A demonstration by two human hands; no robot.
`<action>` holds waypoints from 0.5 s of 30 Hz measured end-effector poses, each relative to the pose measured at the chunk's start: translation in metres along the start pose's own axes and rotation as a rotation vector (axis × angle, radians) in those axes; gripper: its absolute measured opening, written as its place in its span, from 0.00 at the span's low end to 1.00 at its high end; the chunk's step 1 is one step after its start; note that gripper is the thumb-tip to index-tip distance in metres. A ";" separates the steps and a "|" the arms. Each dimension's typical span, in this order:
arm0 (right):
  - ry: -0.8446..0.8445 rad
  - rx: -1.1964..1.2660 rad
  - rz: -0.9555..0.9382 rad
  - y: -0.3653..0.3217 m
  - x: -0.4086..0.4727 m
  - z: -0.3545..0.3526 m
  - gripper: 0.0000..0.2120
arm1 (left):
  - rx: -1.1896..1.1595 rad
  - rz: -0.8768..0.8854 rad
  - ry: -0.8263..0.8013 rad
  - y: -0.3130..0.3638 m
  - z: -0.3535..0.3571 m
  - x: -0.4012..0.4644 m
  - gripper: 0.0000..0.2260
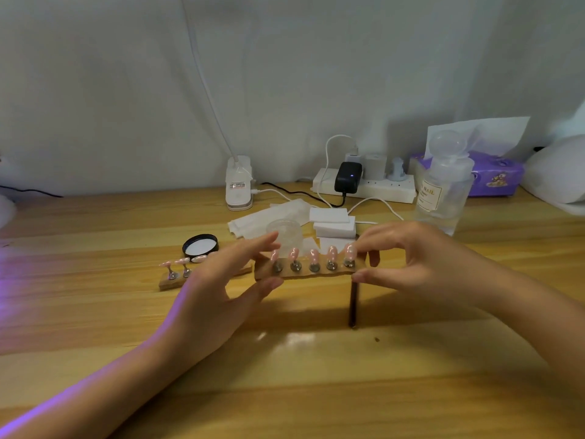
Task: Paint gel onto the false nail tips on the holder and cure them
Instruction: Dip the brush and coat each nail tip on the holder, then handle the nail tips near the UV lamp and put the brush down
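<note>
The wooden holder (305, 271) with five pink nail tips (314, 256) on metal pegs is lifted just above the table (285, 391), tilted toward the camera. The left hand (221, 286) takes the holder's left end, thumb under the front edge and fingers over the back, so its grip is clamped on the holder. The right hand (421, 264) pinches the holder's right end between thumb and fingers; a dark brush handle (353, 307) hangs down from that same grip, so it is clamped on both.

The tips look glossy, so painting on this holder seems done and the step in hand is likely carrying it to the curing light. Purple glow falls across the table well left of the holder, though the lamp itself is out of view. The next move calls for keeping the holder level, fingers off the wet tips, and the brush clear of them.

Just left of the holder, a second holder (172, 278) with more tips lies on the table. Behind the holder stands a small clear jar (286, 237), contents hard to tell, with its black lid (200, 246) lying inside-up to its left. Behind and to the right, a clear pump bottle (443, 191) holds clear liquid, low in the bottle. Farther back right, a purple tissue pack (493, 175) has a sheet sticking up.
</note>
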State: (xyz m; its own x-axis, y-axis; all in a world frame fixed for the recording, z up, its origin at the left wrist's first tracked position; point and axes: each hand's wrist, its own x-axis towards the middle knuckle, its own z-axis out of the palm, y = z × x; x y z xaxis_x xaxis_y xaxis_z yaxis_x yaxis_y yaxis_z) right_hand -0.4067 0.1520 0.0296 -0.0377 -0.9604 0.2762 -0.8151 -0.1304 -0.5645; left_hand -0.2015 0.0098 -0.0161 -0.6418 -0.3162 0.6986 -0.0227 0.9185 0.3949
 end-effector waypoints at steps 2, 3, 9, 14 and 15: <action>-0.006 -0.001 -0.009 0.000 -0.001 -0.009 0.13 | -0.027 0.009 -0.026 0.003 -0.004 0.005 0.22; -0.008 -0.007 -0.008 0.000 -0.002 -0.012 0.13 | -0.041 0.018 -0.045 0.005 -0.006 0.008 0.20; -0.099 -0.040 0.079 0.005 -0.019 -0.027 0.19 | -0.052 0.069 -0.134 0.027 -0.007 0.023 0.13; -0.018 -0.170 0.267 0.020 -0.049 -0.076 0.15 | -0.107 0.037 -0.122 0.049 0.016 0.044 0.12; 0.022 -0.210 0.337 0.028 -0.056 -0.089 0.09 | -0.152 0.003 -0.111 0.053 0.024 0.048 0.13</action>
State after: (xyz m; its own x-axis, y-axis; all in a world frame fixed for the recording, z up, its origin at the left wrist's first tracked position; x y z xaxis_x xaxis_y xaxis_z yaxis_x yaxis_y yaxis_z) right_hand -0.4790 0.2246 0.0676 -0.3343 -0.9347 0.1206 -0.8551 0.2470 -0.4558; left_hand -0.2517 0.0488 0.0242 -0.7223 -0.2782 0.6332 0.0894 0.8703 0.4844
